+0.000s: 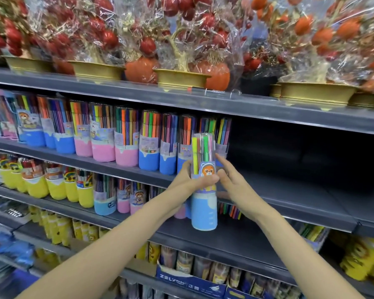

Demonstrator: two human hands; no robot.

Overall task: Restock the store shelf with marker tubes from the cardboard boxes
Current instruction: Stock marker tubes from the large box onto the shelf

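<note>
Head cam: left hand (187, 183) has its fingers wrapped around the middle of a marker tube (204, 182), thumb across the bear label, holding it upright in front of the shelf (289, 190). The blue base hangs below those fingers and the clear top with green and yellow markers sticks up above them. Right hand (233, 186) is just beside the tube, fingers straight and spread, tips about touching its side. Behind the fingertips sits the row of tubes (127, 137), pink and blue bases.

Head view faces the shelf (289, 186) closely, angled downward.
</note>
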